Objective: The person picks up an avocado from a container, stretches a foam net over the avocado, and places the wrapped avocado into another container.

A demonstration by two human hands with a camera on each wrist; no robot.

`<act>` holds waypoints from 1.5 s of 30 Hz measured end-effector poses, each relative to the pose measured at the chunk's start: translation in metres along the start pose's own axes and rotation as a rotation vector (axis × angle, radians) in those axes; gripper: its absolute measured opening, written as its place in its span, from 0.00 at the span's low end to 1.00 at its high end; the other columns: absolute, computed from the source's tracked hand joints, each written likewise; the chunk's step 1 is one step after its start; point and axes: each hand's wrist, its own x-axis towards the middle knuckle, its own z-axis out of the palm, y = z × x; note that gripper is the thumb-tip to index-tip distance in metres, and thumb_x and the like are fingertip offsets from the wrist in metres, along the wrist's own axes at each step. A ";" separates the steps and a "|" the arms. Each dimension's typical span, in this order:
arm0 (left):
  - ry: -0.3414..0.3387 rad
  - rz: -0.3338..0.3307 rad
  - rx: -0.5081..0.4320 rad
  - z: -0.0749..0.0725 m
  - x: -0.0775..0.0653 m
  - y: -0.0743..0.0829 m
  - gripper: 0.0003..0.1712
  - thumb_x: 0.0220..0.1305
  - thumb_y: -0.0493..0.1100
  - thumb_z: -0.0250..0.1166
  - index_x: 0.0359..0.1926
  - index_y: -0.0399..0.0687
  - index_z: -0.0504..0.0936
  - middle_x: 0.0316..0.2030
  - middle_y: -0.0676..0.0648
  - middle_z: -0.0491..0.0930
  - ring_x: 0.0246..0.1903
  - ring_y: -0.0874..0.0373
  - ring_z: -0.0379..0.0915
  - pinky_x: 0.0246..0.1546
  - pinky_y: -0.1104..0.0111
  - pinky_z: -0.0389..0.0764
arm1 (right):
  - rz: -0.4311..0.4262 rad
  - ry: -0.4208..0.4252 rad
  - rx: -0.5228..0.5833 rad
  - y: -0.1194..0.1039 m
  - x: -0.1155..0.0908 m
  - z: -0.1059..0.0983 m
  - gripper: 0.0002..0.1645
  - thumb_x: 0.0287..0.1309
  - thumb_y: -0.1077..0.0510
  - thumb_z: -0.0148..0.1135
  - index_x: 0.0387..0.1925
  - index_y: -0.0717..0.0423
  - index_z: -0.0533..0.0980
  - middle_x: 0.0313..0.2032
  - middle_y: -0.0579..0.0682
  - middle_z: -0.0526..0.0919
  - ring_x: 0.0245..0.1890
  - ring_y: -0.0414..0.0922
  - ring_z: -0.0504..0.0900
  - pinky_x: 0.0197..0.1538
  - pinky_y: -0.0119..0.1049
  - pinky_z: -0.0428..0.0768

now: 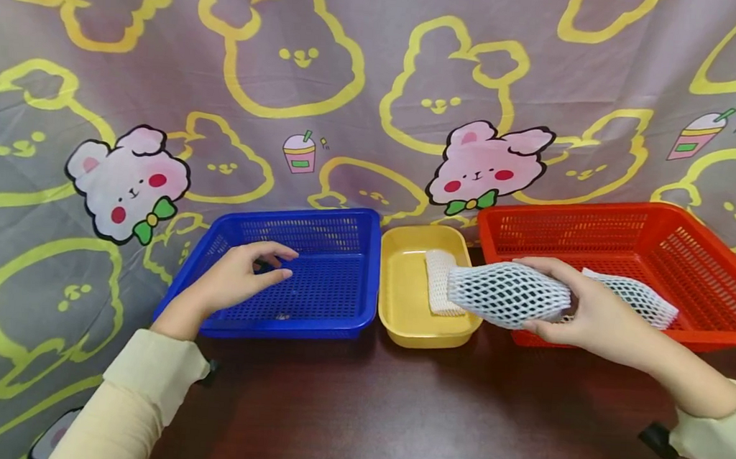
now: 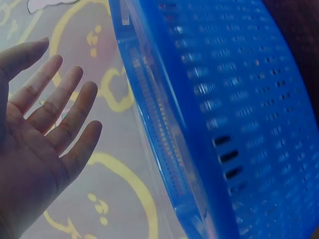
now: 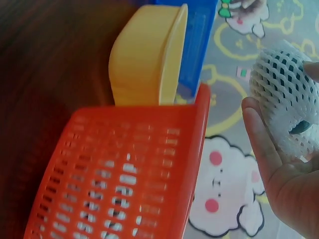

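Observation:
My right hand [image 1: 588,315] grips a dark object wrapped in a white foam net sleeve [image 1: 508,294], holding it over the near left edge of the red basket [image 1: 710,337]. Through an opening at the sleeve's end, a bit of the dark surface [image 3: 300,128] shows in the right wrist view. A second net-wrapped dark thing [image 1: 641,298] lies in the red basket, partly behind my hand. Inside the yellow tub [image 1: 401,297] is a flat white foam net sleeve [image 1: 440,278]. My left hand [image 1: 234,277] hovers over the blue basket [image 1: 328,277], fingers loosely bent around nothing.
All three containers stand side by side on a dark brown table [image 1: 392,411], the yellow tub in the middle. Right behind them hangs a grey cloth [image 1: 362,142] printed with rabbits and yellow outlines.

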 end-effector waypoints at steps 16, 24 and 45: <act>0.029 -0.157 0.067 -0.028 0.011 -0.033 0.24 0.75 0.48 0.63 0.64 0.38 0.79 0.61 0.34 0.77 0.56 0.37 0.75 0.56 0.42 0.74 | 0.303 0.006 -0.013 0.051 0.011 -0.040 0.47 0.58 0.54 0.75 0.73 0.57 0.61 0.56 0.67 0.73 0.48 0.63 0.74 0.33 0.30 0.79; 0.040 -0.210 0.070 -0.043 0.021 -0.043 0.26 0.76 0.49 0.60 0.64 0.35 0.76 0.62 0.31 0.76 0.59 0.33 0.73 0.59 0.41 0.71 | 0.390 -0.027 -0.060 0.075 0.018 -0.052 0.50 0.61 0.50 0.72 0.74 0.64 0.56 0.55 0.72 0.71 0.48 0.66 0.74 0.36 0.52 0.84; 0.010 -0.393 0.097 -0.050 0.060 -0.047 0.29 0.78 0.49 0.55 0.68 0.32 0.70 0.65 0.26 0.69 0.65 0.29 0.64 0.65 0.39 0.64 | 0.497 -0.189 -0.141 0.124 0.039 -0.053 0.52 0.64 0.43 0.68 0.71 0.74 0.55 0.62 0.80 0.63 0.58 0.75 0.66 0.55 0.75 0.68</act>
